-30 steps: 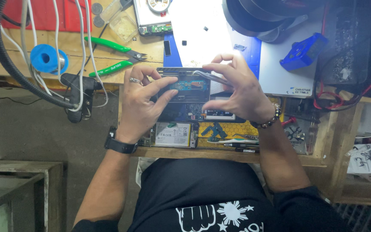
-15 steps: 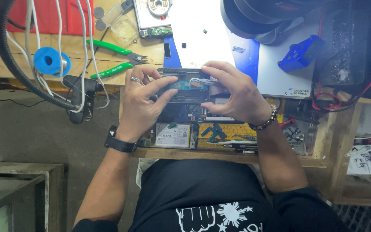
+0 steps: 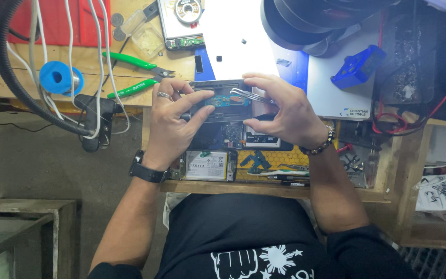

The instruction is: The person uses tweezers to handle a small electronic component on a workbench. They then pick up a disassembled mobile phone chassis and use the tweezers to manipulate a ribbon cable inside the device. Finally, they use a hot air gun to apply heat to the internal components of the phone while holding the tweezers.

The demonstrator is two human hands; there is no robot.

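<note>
Two hands over one workbench [image 3: 6, 72]: opened phone [image 3: 223, 103] held between both sets of fingers; left hand [image 3: 174, 121] clasping its left edge; right hand [image 3: 285, 111] pinching metal tweezers [image 3: 251, 95] over the board; green pliers [image 3: 132, 75] left of fingers.

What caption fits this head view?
Left hand steadies an opened phone while right hand works tweezers inside.

Left hand [image 3: 174, 121]: the opened phone [image 3: 223, 106] is gripped at its left edge.
Right hand [image 3: 280, 111]: metal tweezers [image 3: 251, 95] are held over the phone's board.
Surface [image 3: 130, 77]: green-handled pliers [image 3: 135, 75] and a blue spool [image 3: 60, 77] are seen left of the hands.
Near edge: a battery [image 3: 207, 165] is laid flat.
</note>
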